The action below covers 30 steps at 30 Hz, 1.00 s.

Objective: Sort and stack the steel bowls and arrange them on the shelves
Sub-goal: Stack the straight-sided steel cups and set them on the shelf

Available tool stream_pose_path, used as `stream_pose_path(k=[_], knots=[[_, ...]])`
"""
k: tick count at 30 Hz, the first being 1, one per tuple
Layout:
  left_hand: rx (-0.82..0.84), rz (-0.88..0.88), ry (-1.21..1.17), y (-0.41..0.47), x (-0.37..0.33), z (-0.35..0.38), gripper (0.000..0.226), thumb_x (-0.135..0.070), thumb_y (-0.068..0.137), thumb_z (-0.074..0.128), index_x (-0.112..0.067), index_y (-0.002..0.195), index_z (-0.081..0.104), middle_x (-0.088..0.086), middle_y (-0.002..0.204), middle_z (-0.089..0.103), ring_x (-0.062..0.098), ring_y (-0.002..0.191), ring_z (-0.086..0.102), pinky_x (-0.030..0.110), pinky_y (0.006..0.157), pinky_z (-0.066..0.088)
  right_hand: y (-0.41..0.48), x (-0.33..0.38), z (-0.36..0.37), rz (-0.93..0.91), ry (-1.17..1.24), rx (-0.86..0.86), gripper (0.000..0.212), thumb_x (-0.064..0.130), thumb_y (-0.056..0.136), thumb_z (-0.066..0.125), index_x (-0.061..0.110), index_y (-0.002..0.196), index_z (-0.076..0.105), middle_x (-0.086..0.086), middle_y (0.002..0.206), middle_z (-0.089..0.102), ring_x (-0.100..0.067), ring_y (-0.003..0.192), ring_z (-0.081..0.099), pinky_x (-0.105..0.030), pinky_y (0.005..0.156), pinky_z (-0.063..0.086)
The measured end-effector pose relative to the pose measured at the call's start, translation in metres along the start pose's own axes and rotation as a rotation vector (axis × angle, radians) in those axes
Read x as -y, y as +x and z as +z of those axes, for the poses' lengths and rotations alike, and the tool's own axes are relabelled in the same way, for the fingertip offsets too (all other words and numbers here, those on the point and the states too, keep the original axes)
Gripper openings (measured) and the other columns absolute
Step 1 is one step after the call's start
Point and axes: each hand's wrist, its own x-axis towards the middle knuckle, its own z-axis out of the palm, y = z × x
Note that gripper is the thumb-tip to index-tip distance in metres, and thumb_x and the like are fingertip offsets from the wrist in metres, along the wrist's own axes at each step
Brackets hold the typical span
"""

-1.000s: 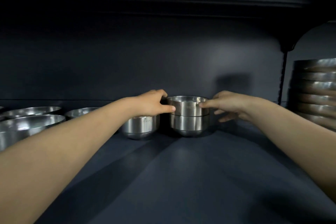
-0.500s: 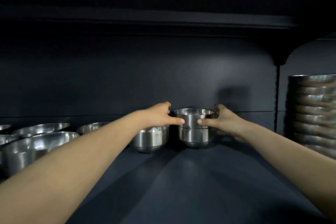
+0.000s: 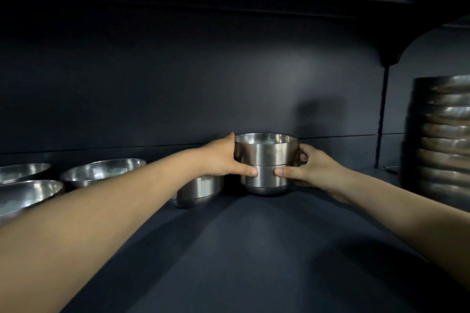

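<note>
Right now both hands grasp a stack of two small steel bowls (image 3: 265,162) at the back of the dark shelf (image 3: 241,249), close to the rear panel (image 3: 178,89). The left hand (image 3: 221,157) wraps the stack's left side, thumb laid across the front where the upper bowl meets the lower one, its other fingers hidden behind the steel. The right hand (image 3: 312,170) grips the right side the same way, thumb on the front at the seam, fingers curled round the back. The two thumb tips lie near each other but apart. The upper bowl sits upright, nested in the lower one; whether the lower one's base rests on the shelf or hangs just off it, I cannot tell. Just beside the stack on the left stands a single small bowl (image 3: 201,189), partly covered by the left forearm. Farther left are wide bowls (image 3: 101,173), upright and shallow. At the far right, past a thin post (image 3: 381,119), rises a tall pile of larger bowls (image 3: 442,140)
</note>
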Motion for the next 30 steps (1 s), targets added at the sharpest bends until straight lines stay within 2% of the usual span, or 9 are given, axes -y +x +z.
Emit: stream_pose_path(k=[3,8,12,16,18,20,24,27,30], knots=[[-0.037,0.013,0.001,-0.003,-0.004,-0.001,0.085,-0.042,0.069,0.079,-0.015,0.136,0.036,-0.004,0.139,0.046,0.016,0.128,0.044,0.02,0.098,0.034,0.0,0.002,-0.002,0.009,0.037,0.01,0.062,0.014,0.066,0.084,0.013,0.12,0.055,-0.003,0.108,0.07,-0.015,0.094,0.068,-0.029,0.073,0.057],[-0.073,0.001,-0.029,-0.01,-0.014,-0.006,0.081,-0.045,0.066,0.08,-0.016,0.132,0.042,-0.003,0.136,0.05,0.016,0.124,0.047,0.026,0.102,0.038,-0.008,0.012,-0.011,0.015,0.014,0.038,0.053,0.022,0.067,0.084,0.018,0.113,0.058,-0.001,0.111,0.069,-0.015,0.098,0.067,-0.036,0.082,0.057],[-0.134,-0.015,-0.082,-0.022,-0.028,-0.016,0.074,-0.047,0.063,0.082,-0.016,0.124,0.053,-0.006,0.121,0.06,0.013,0.111,0.057,0.029,0.1,0.044,-0.017,0.026,-0.021,-0.025,0.049,0.022,0.051,0.025,0.063,0.085,0.018,0.107,0.06,-0.004,0.108,0.071,-0.021,0.098,0.069,-0.045,0.088,0.056],[-0.225,-0.019,-0.157,-0.042,-0.04,-0.029,0.072,-0.052,0.057,0.082,-0.018,0.117,0.06,-0.004,0.114,0.065,0.014,0.106,0.061,0.034,0.099,0.048,-0.031,0.044,-0.024,-0.127,0.115,0.011,0.05,0.03,0.056,0.085,0.017,0.098,0.062,-0.004,0.099,0.072,-0.019,0.088,0.071,-0.038,0.078,0.059],[-0.278,-0.021,-0.211,-0.053,-0.044,-0.035,0.084,-0.059,0.048,0.082,-0.019,0.118,0.059,-0.005,0.114,0.065,0.013,0.106,0.062,0.034,0.097,0.049,-0.036,0.053,-0.022,-0.167,0.138,-0.003,0.064,0.039,0.043,0.083,0.016,0.099,0.063,-0.003,0.097,0.072,-0.017,0.084,0.071,-0.034,0.073,0.059],[-0.322,-0.036,-0.266,-0.064,-0.044,-0.042,0.098,-0.066,0.037,0.078,-0.021,0.121,0.057,-0.006,0.114,0.065,0.014,0.104,0.063,0.037,0.093,0.052,-0.037,0.06,-0.017,-0.191,0.154,-0.003,0.065,0.039,0.043,0.081,0.014,0.101,0.063,-0.002,0.095,0.072,-0.016,0.081,0.069,-0.029,0.07,0.058],[-0.391,-0.041,-0.329,-0.083,-0.036,-0.055,0.07,-0.047,0.058,0.083,-0.019,0.117,0.059,-0.007,0.105,0.066,0.011,0.099,0.064,0.036,0.092,0.053,-0.032,0.076,0.0,-0.219,0.173,0.024,0.048,0.027,0.062,0.083,0.012,0.103,0.062,-0.002,0.091,0.071,-0.013,0.075,0.068,-0.023,0.064,0.057],[-0.415,-0.057,-0.367,-0.091,-0.022,-0.062,0.056,-0.038,0.065,0.081,-0.018,0.113,0.061,-0.012,0.101,0.066,0.004,0.095,0.063,0.021,0.085,0.05,-0.024,0.085,0.02,-0.227,0.173,0.049,0.046,0.023,0.066,0.083,0.008,0.105,0.063,-0.001,0.088,0.071,-0.01,0.073,0.069,-0.022,0.065,0.058],[-0.415,-0.079,-0.385,-0.096,-0.002,-0.07,0.045,-0.035,0.068,0.08,-0.019,0.107,0.064,-0.011,0.101,0.066,0.004,0.096,0.062,0.014,0.079,0.045,-0.014,0.091,0.04,-0.236,0.152,0.072,0.03,0.019,0.071,0.081,0.012,0.094,0.063,0.011,0.061,0.066,0.003,0.053,0.062,-0.013,0.051,0.05]])
